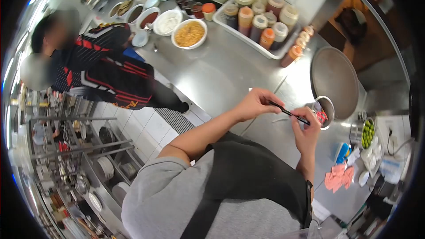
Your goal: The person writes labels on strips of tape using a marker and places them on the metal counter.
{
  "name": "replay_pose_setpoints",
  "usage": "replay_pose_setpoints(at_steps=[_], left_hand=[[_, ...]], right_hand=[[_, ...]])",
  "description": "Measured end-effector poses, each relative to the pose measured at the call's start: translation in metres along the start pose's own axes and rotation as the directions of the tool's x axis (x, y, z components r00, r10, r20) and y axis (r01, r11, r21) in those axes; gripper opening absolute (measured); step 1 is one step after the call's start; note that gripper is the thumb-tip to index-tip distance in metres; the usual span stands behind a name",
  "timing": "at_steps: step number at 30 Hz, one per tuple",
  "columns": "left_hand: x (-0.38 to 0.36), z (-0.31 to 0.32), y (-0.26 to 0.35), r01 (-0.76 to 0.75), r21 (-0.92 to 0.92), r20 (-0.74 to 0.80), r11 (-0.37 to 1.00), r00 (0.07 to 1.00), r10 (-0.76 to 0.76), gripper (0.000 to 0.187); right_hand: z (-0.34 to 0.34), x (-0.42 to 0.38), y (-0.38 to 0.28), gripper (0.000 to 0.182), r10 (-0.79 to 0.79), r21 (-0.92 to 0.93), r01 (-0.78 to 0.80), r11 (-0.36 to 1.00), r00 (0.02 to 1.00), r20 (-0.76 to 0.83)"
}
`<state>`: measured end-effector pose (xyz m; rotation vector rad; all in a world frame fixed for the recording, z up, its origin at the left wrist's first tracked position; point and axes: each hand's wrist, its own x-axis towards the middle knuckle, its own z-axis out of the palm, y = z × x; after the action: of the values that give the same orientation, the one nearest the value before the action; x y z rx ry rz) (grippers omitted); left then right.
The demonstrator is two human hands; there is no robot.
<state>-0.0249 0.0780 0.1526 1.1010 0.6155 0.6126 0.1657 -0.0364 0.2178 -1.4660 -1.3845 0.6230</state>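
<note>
Both my hands are closed on a slim black pen [288, 112], held slantwise above the steel counter. My left hand [256, 104] pinches its upper end between thumb and fingers. Lower down and to the right, my right hand [306, 126] grips the other end. Just beyond the right hand stands a metal container [328, 102] with a bright rim, partly hidden by the fingers. Something red and white [321, 116] shows at its mouth; its kind is too small to tell.
A large round pan lid [335, 82] lies right of the container. A white tray [276, 54] of sauce bottles stands at the back. Bowls, including a yellow-filled one [189, 33], line the far left. Pink cloth [339, 178] lies right. Another person [110, 66] stands left.
</note>
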Motion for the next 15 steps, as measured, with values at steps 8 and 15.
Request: replay_pose_setpoints(at_steps=[8,15], left_hand=[[-0.006,-0.002,0.002,-0.044,-0.138,0.149,0.990,0.987,0.064,0.018],[-0.022,-0.008,0.001,0.045,-0.103,0.218,0.994,0.976,-0.022,0.014]], right_hand=[[0.005,-0.007,-0.013,0.009,0.098,0.022,-0.099,0.995,0.995,0.033],[0.007,-0.016,-0.026,0.007,0.066,-0.033,-0.062,0.998,0.985,0.157]])
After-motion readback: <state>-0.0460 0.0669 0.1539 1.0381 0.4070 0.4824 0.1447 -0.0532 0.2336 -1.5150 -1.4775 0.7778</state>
